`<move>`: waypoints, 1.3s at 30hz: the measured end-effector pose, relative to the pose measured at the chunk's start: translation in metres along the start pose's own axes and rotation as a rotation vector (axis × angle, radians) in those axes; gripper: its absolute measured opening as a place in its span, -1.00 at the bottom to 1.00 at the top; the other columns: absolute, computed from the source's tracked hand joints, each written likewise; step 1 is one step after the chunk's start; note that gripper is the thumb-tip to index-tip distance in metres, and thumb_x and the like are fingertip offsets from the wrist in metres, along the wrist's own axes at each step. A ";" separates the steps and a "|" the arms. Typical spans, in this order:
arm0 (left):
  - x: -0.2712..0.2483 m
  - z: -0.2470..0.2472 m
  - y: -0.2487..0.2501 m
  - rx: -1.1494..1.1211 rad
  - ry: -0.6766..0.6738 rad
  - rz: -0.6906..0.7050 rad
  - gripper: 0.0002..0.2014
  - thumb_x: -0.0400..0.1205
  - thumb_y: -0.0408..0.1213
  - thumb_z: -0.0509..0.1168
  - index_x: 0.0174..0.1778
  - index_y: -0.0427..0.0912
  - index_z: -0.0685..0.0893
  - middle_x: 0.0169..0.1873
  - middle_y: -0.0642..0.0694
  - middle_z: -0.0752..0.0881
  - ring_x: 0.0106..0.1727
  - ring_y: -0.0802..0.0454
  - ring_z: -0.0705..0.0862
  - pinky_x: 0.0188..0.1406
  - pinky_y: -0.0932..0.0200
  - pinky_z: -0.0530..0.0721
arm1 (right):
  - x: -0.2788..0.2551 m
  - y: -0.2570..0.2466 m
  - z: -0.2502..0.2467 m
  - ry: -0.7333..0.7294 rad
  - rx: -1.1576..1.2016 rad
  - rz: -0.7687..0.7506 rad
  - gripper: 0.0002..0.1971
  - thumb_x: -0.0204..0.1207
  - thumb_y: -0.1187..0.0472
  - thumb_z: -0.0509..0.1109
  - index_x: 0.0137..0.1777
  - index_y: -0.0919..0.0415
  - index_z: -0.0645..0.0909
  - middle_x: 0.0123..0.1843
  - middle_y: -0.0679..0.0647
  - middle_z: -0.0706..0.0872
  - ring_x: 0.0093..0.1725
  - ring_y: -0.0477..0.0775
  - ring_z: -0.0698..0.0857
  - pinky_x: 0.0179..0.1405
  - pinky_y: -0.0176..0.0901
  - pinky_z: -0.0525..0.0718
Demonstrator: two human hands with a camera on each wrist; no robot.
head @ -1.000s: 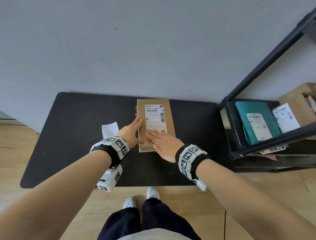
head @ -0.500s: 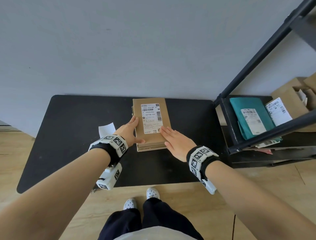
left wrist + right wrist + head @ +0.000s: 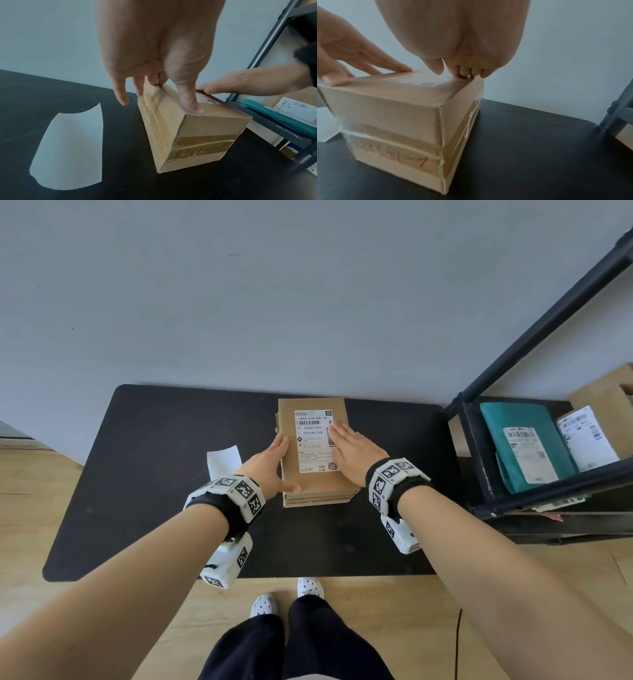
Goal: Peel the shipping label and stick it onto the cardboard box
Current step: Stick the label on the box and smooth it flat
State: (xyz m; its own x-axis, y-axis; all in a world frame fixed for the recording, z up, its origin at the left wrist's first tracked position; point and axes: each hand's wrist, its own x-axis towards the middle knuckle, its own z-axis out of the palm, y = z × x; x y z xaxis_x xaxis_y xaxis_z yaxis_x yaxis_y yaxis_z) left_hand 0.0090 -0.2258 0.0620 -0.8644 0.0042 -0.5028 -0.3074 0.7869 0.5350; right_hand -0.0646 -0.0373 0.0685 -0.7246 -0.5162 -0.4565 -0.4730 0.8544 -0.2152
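Note:
A brown cardboard box (image 3: pixel 291 463) stands on the black table (image 3: pixel 154 474). The white shipping label (image 3: pixel 312 440) lies flat on its top face. My left hand (image 3: pixel 279 455) rests against the box's left edge, fingers straight down the side and thumb lying on top near the front corner. My right hand (image 3: pixel 346 440) lies flat with straight fingers on the label's right edge. In the left wrist view the left hand's (image 3: pixel 154 81) thumb presses the box (image 3: pixel 197 128) top. In the right wrist view the right hand's fingertips (image 3: pixel 465 73) touch the label (image 3: pixel 419 79).
The curled white backing paper (image 3: pixel 224 462) lies on the table left of the box. A black metal shelf (image 3: pixel 534 498) stands at the right, holding a teal parcel (image 3: pixel 520 440) and other labelled packages. A grey wall runs behind the table.
My right hand slid from the label's near part off to the box's right front corner, then up along the label's right edge. The left hand stayed on the left edge.

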 end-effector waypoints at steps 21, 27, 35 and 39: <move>0.000 -0.001 0.003 0.013 -0.023 -0.001 0.02 0.48 -0.10 0.48 0.68 0.02 -0.11 0.69 0.15 -0.12 0.65 -0.03 0.24 0.57 -0.02 0.40 | 0.045 -0.034 -0.027 -0.112 0.067 -0.087 -0.47 0.74 0.13 -0.16 0.68 0.18 -0.15 0.74 0.04 -0.18 0.71 -0.04 -0.13 0.65 -0.16 -0.12; 0.000 0.000 0.001 -0.005 -0.020 -0.004 0.02 0.48 -0.11 0.49 0.68 0.03 -0.10 0.69 0.17 -0.11 0.64 -0.02 0.27 0.55 0.03 0.38 | 0.039 -0.010 -0.035 -0.110 0.034 0.029 -0.44 0.74 0.11 -0.16 0.67 0.23 -0.21 0.73 0.11 -0.23 0.71 0.02 -0.16 0.67 -0.12 -0.12; 0.000 0.001 0.001 -0.003 -0.012 0.004 0.02 0.47 -0.11 0.49 0.68 0.02 -0.09 0.69 0.16 -0.11 0.63 -0.02 0.29 0.50 0.06 0.42 | 0.033 -0.032 -0.009 -0.082 0.041 -0.144 -0.44 0.73 0.12 -0.13 0.68 0.19 -0.17 0.73 0.05 -0.20 0.71 -0.05 -0.15 0.66 -0.16 -0.16; 0.001 0.001 0.001 -0.010 -0.005 -0.002 0.02 0.48 -0.11 0.49 0.68 0.04 -0.10 0.68 0.18 -0.11 0.62 -0.02 0.31 0.48 0.09 0.42 | 0.023 0.000 -0.019 -0.056 0.023 -0.033 -0.43 0.73 0.13 -0.13 0.67 0.23 -0.21 0.73 0.11 -0.19 0.71 -0.01 -0.14 0.66 -0.12 -0.13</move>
State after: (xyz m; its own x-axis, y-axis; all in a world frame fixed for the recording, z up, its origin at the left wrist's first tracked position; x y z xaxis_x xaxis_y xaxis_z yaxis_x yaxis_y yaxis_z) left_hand 0.0087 -0.2242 0.0612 -0.8621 0.0057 -0.5068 -0.3128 0.7807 0.5410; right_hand -0.0906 -0.0503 0.0750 -0.6795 -0.5403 -0.4963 -0.4840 0.8385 -0.2502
